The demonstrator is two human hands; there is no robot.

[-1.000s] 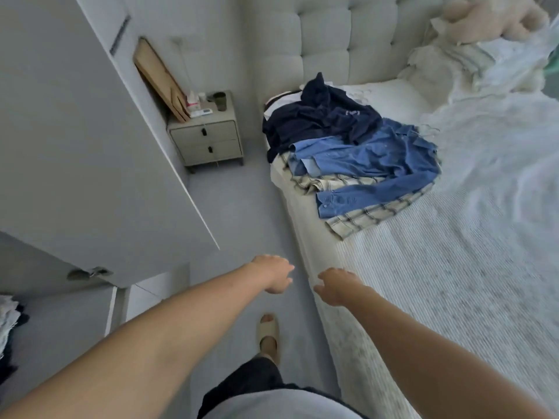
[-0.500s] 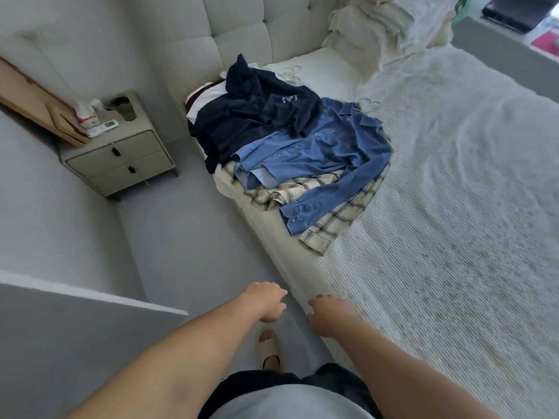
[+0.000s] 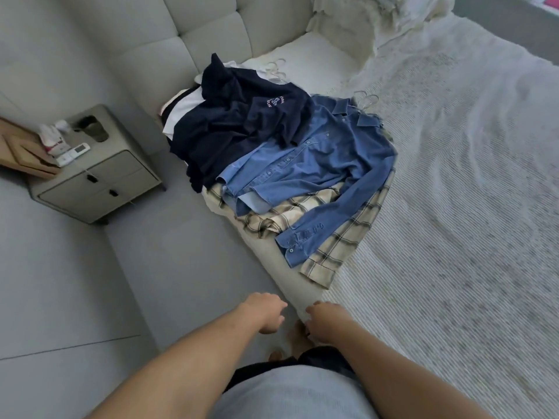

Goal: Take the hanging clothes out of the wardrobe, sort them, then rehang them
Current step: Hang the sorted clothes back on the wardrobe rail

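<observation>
the clothes lie in a heap on the bed (image 3: 453,207), on its side nearest the nightstand (image 3: 99,182) and just short of the padded headboard (image 3: 211,34). closest to the headboard is a navy top (image 3: 236,128) with a small pale print on its chest, spread over a white garment (image 3: 184,107) whose edge shows on the nightstand side. overlapping the navy top, further from the headboard, is a blue denim shirt (image 3: 320,164), buttoned front up, one sleeve stretched away from the headboard. under it a cream plaid shirt (image 3: 338,252) sticks out along the bed's edge. pale hangers (image 3: 276,69) rest on the sheet between the heap and the headboard, and another (image 3: 367,99) sits at the denim collar. both hands hang in front of the person, well apart from the heap and beside the bed's edge: the left hand (image 3: 266,311) and the right hand (image 3: 325,322) each have loosely curled fingers and hold nothing. the nightstand carries a remote (image 3: 74,152), a dark cup (image 3: 92,131) and a small packet (image 3: 53,140).
</observation>
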